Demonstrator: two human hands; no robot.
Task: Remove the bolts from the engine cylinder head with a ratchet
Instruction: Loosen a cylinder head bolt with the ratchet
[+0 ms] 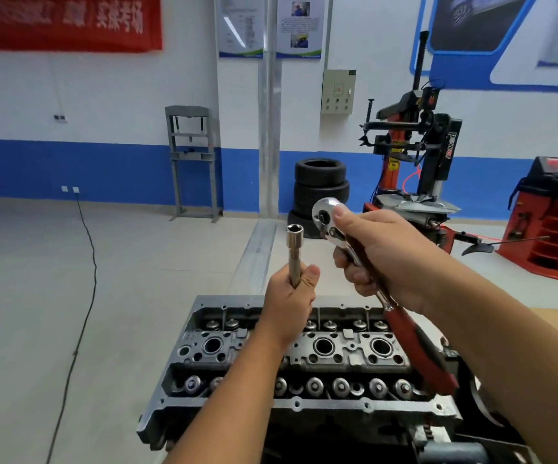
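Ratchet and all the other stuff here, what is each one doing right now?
Ratchet: held up in the right hand, no socket on it.
Long socket: upright, gripped by the left hand, apart from the ratchet.
Cylinder head: uncovered, valve springs showing, untouched.
Tyres: stacked by the wall.

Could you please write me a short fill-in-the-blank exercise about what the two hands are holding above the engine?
1. The left hand grips a long socket that is not yet fitted on the ____.
2. The right hand holds the ratchet, whose handle is ____ in colour.
3. Both tools are held above the cylinder ____.
4. Against the far wall stands a stack of ____.

Missing words: ratchet; red; head; tyres
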